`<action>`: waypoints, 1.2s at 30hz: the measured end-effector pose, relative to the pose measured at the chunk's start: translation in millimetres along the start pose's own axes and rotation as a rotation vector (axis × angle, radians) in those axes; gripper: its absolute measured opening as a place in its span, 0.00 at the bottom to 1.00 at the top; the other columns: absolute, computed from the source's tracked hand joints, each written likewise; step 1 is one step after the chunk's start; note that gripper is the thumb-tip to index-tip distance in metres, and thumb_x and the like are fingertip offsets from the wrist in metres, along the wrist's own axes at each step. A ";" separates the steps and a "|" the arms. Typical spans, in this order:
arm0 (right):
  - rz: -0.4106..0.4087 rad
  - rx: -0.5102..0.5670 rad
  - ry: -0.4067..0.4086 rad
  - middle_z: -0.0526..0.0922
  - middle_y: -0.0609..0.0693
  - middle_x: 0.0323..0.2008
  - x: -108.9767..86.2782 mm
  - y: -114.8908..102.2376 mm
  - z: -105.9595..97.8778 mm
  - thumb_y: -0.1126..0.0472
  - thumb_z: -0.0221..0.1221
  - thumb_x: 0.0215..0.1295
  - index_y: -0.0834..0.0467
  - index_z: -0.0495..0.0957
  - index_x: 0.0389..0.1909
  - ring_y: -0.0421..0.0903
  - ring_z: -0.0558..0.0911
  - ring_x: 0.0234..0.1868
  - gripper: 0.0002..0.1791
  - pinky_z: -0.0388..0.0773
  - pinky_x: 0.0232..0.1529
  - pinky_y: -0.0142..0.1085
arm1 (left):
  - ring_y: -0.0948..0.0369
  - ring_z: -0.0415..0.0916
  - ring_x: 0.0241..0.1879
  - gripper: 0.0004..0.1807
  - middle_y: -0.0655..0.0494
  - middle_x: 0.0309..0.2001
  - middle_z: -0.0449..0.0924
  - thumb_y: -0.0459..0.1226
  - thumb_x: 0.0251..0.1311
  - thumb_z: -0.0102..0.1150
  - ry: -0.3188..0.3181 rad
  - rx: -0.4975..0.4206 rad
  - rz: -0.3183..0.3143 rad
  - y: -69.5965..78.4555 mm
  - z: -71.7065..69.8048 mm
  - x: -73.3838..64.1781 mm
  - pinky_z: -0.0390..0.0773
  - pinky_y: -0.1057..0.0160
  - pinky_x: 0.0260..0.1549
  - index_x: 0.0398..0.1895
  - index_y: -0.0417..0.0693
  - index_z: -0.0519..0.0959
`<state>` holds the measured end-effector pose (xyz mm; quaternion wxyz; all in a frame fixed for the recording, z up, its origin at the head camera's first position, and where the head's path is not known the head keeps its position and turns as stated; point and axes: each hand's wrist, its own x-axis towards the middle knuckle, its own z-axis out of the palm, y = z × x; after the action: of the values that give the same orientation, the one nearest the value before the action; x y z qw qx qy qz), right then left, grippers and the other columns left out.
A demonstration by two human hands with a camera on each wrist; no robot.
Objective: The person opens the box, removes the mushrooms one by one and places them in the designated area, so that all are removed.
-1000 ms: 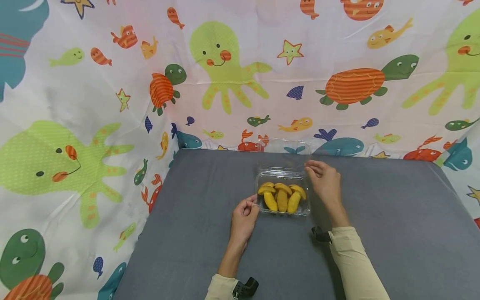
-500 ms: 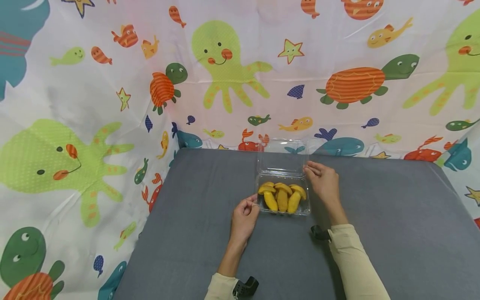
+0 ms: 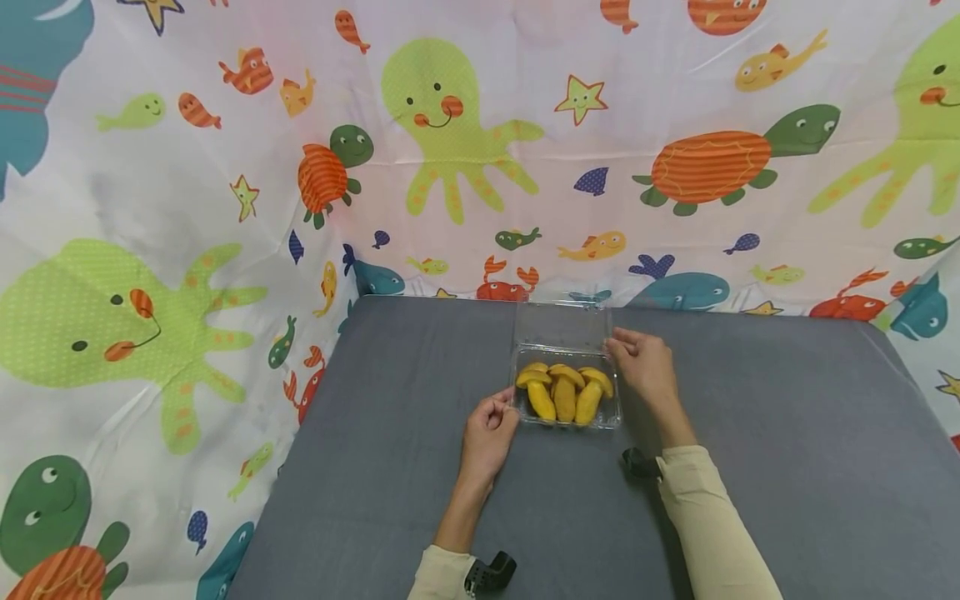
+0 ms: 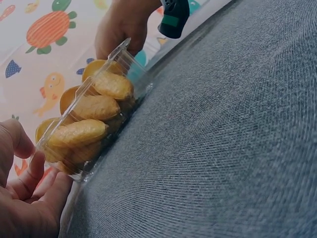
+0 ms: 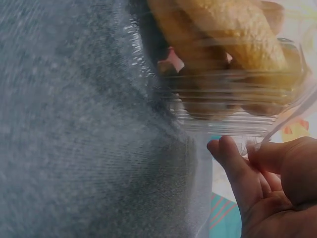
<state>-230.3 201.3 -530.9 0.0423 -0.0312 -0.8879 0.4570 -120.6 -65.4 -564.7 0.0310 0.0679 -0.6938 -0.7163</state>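
A clear plastic clamshell container point(image 3: 619, 410) stands on the grey table with its lid point(image 3: 562, 325) swung back toward the far edge. Inside lie several yellow mushrooms point(image 3: 565, 392), stems toward the person; they look stacked in the left wrist view. My left hand point(image 3: 489, 437) pinches the rim at the container's left side, its thumb and fingers at the corner in the left wrist view. At the right, near the hinge, my right hand point(image 3: 651, 367) pinches the side edge of the lid between thumb and fingertips. The right wrist view catches the mushrooms point(image 5: 237, 39) through the container's wall.
Grey cloth point(image 3: 360, 467) covers the table around the container. Behind and to the left hangs a white curtain point(image 3: 480, 250) printed with sea animals, meeting the table's far edge close behind the lid. Each wrist wears a dark strapped device point(image 3: 491, 575).
The lid has tilted farther back, its far edge dropping lower. My right hand has shifted slightly left and down with it. My left hand and the mushrooms have stayed in place.
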 end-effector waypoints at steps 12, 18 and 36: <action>-0.002 -0.057 -0.013 0.90 0.62 0.48 -5.0 4.5 2.3 0.52 0.57 0.81 0.66 0.79 0.66 0.56 0.92 0.44 0.25 0.85 0.40 0.43 | 0.53 0.76 0.69 0.05 0.47 0.66 0.81 0.29 0.67 0.58 -0.002 -0.012 -0.006 2.2 -0.4 -3.0 0.76 0.63 0.62 0.32 0.38 0.75; -0.042 -0.072 0.006 0.90 0.62 0.48 -6.6 4.3 1.7 0.52 0.55 0.82 0.66 0.79 0.67 0.58 0.91 0.44 0.25 0.86 0.40 0.47 | 0.55 0.76 0.68 0.05 0.49 0.65 0.82 0.30 0.68 0.58 0.009 -0.008 -0.009 3.9 1.5 -1.8 0.76 0.64 0.61 0.32 0.39 0.75; -0.136 -0.056 0.092 0.84 0.64 0.62 -43.1 -13.3 -23.4 0.53 0.54 0.82 0.63 0.78 0.69 0.63 0.86 0.58 0.24 0.82 0.54 0.56 | 0.52 0.79 0.65 0.04 0.49 0.62 0.84 0.30 0.66 0.59 0.083 -0.006 0.009 2.9 8.7 -2.7 0.78 0.61 0.57 0.31 0.40 0.76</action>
<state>-185.3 208.4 -508.6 0.1129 0.0070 -0.8976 0.4260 -119.4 -56.6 -561.5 0.0631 0.0942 -0.6902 -0.7147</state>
